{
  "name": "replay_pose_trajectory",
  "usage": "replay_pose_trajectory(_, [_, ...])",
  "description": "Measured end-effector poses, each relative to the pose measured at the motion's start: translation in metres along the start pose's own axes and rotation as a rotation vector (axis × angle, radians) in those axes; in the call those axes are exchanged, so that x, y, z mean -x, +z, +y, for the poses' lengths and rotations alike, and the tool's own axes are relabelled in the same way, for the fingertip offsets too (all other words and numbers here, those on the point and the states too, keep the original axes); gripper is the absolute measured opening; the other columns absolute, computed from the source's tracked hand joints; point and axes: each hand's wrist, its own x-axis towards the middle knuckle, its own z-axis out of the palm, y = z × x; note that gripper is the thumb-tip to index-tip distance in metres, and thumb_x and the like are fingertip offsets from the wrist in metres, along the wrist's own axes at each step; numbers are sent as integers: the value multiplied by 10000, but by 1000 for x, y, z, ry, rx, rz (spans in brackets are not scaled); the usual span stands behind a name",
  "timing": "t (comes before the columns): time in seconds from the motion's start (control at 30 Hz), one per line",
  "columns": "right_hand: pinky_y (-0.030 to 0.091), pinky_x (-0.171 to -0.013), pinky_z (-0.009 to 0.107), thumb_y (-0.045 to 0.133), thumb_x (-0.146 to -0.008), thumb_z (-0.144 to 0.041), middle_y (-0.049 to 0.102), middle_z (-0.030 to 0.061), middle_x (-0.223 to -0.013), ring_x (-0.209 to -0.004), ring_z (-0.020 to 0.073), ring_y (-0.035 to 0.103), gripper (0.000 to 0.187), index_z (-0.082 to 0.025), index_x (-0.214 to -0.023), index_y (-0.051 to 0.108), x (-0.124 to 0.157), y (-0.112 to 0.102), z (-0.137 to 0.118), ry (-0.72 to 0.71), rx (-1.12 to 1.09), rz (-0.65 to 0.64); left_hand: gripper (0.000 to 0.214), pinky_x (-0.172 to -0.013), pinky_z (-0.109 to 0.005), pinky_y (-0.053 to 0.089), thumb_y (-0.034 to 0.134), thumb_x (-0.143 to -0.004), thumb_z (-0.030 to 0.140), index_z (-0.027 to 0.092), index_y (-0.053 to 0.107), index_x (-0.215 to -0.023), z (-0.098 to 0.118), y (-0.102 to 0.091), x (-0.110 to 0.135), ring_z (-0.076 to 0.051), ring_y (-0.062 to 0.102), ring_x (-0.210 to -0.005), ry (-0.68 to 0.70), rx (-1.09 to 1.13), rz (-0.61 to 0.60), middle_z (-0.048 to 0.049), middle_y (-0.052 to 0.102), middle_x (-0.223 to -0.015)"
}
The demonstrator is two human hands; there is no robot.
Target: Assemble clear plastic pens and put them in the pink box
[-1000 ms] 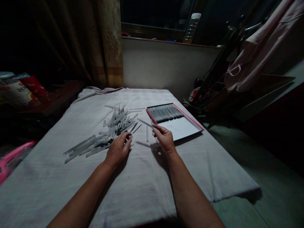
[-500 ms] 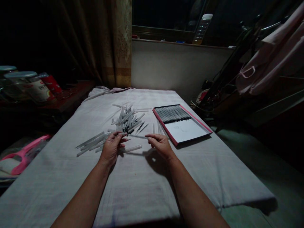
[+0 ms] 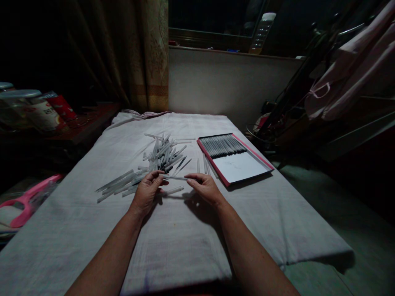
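A slim, clear pen point(image 3: 175, 178) lies level between my two hands, just above the cloth. My left hand point(image 3: 148, 190) pinches its left end between thumb and fingers. On the other end, the thumb and fingers of my right hand point(image 3: 206, 188) are closed. Whether the pen is whole or in parts is too small to tell. Beyond my left hand spreads a loose pile of pen parts point(image 3: 163, 152), clear tubes and dark pieces mixed. More clear tubes point(image 3: 117, 183) lie left of that hand. A shallow red-edged box point(image 3: 212, 164) holds a row of dark-ended pens point(image 3: 222, 146).
A pale cloth point(image 3: 182, 242) covers the table. Several thin tubes point(image 3: 206, 164) lie beside the box's left edge. Jars point(image 3: 24, 109) stand on a dark side surface at left, above pink-handled scissors point(image 3: 29, 201). A bottle point(image 3: 262, 33) is on the window ledge; pink fabric point(image 3: 348, 74) hangs at right.
My right hand has come slightly left, so the two hands are closer together and less of the pen shows between them. The whole view has shifted a little.
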Motion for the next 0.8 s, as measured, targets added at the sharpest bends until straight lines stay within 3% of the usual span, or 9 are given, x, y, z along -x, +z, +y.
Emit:
replay_pose_trajectory(0.43, [540,-748,330,652,-779,-392,769,60,-851,-806,211,687,260,-190,-867,790,0,6,7,-12,64,-60,593,-494,-226,531,908,-421,573,179,723,-824,-1,-3,-8,-218,725,-738,2,-29,47,-52,738,-785])
replay_pose_trajectory(0.8, [498,-649,279,608,-815,-363,742,25,-748,-703,178,648,245,-195,-855,782,1,11,-1,-65,160,-67,576,-567,-273,588,904,-444,546,180,699,-837,-2,-3,-12,-212,722,-743,-20,-21,23,-30,726,-759])
